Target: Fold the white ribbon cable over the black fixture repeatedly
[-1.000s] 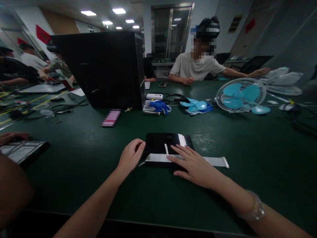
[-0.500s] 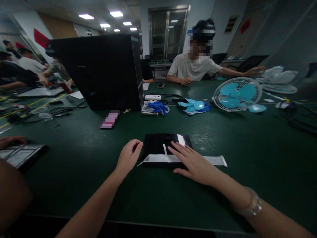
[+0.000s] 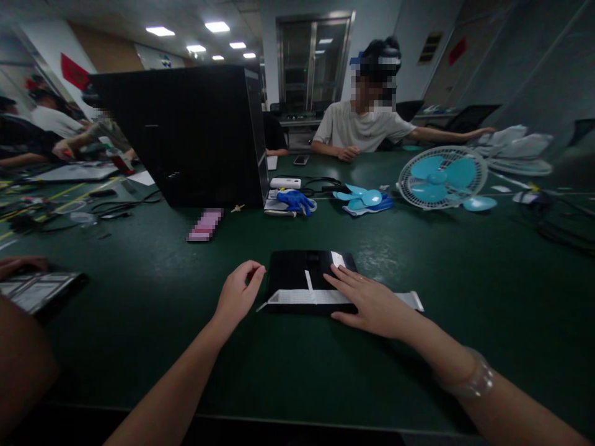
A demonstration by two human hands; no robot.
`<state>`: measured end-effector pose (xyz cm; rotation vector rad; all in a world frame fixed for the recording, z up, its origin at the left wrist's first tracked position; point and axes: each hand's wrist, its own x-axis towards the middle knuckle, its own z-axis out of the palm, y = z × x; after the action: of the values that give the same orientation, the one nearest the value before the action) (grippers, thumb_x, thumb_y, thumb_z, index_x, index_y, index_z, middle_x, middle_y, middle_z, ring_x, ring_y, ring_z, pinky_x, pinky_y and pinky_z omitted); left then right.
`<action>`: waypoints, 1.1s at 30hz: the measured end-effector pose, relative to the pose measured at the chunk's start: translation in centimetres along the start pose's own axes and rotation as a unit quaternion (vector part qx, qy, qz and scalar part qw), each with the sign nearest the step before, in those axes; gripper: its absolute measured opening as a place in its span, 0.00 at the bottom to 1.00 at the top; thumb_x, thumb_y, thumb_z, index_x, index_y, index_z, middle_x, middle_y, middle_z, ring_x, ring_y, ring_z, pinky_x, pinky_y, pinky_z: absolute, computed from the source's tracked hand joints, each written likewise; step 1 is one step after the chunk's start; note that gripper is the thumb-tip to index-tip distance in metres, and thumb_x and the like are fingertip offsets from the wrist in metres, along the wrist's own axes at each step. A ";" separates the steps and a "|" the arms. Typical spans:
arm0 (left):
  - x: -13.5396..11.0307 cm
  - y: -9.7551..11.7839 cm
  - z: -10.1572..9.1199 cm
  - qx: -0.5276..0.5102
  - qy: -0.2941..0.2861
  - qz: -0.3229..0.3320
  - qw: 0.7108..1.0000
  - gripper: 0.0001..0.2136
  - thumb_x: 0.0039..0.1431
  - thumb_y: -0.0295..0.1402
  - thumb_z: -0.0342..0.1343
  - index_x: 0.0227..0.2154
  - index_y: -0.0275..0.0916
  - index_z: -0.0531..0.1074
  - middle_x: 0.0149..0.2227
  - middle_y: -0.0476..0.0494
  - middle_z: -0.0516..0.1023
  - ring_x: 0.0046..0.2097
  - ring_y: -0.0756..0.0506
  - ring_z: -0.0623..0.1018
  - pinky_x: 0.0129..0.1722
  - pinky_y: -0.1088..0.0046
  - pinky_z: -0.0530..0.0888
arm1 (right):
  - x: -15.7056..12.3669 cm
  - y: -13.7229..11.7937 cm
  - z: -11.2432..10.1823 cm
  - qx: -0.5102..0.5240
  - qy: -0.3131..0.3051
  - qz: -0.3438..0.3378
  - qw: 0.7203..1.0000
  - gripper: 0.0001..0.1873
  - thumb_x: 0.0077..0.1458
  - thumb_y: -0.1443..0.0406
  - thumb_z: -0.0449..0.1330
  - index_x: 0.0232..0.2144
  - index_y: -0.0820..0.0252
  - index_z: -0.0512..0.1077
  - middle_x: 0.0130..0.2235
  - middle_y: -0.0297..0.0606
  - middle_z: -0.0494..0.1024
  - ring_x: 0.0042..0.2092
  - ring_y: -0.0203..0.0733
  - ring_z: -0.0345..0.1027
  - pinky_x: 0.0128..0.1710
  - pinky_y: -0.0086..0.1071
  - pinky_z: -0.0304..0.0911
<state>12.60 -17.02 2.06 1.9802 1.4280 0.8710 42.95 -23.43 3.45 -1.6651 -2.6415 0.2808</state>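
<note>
A flat black panel lies on the green tabletop in front of me. Across its near part runs a white flat ribbon cable, whose right end sticks out past the panel. A narrow white strip crosses the panel above the cable. My right hand rests over the panel's right side with fingers stretched out, covering part of the cable. Just off the left edge is my left hand, thumb and forefinger pinched together; anything between the fingertips is too small to make out.
A large black computer case stands at the back left, with a phone and keys before it. Gloves, blue fan blades and a fan grille lie further right. A co-worker sits opposite.
My right hand has slid slightly to the right over the panel, showing more of the ribbon cable. My left hand keeps its pinch at nearly the same spot.
</note>
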 end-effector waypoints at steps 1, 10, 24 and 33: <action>0.0 0.0 0.0 0.001 -0.001 -0.002 1.000 0.15 0.66 0.43 0.44 0.36 0.39 0.72 0.35 0.45 0.75 0.37 0.44 0.74 0.34 0.69 0.69 | -0.1 0.1 0.0 -0.001 0.000 0.001 1.000 0.43 0.58 0.43 0.52 0.68 0.57 0.50 0.69 0.47 0.46 0.67 0.57 0.47 0.61 0.53 0.53; 0.0 -0.3 0.0 -0.003 -0.014 -0.011 1.000 0.15 0.65 0.44 0.44 0.37 0.40 0.72 0.34 0.46 0.74 0.34 0.45 0.73 0.32 0.71 0.68 | -0.2 2.7 -0.3 -0.069 0.009 0.087 0.994 0.42 0.57 0.42 0.49 0.67 0.55 0.53 0.67 0.49 0.54 0.65 0.60 0.52 0.62 0.59 0.47; -0.1 -0.5 -0.1 -0.011 -0.026 -0.013 0.999 0.16 0.66 0.45 0.44 0.38 0.40 0.71 0.36 0.45 0.74 0.36 0.45 0.73 0.33 0.70 0.69 | -1.1 9.0 -1.5 -0.067 -0.055 0.393 0.916 0.42 0.58 0.41 0.44 0.68 0.54 0.49 0.68 0.50 0.54 0.64 0.62 0.54 0.60 0.59 0.47; -0.2 0.3 -0.3 -0.016 -0.034 -0.029 0.999 0.16 0.64 0.45 0.45 0.39 0.41 0.72 0.36 0.45 0.75 0.37 0.44 0.74 0.34 0.70 0.70 | -4.6 16.1 -1.6 0.012 0.033 0.633 0.773 0.43 0.59 0.44 0.43 0.65 0.67 0.57 0.64 0.69 0.55 0.63 0.79 0.47 0.55 0.73 0.34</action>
<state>12.48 -17.27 2.41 1.9176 1.4171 0.7876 59.47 -20.58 2.95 -3.0145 -1.0003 0.2030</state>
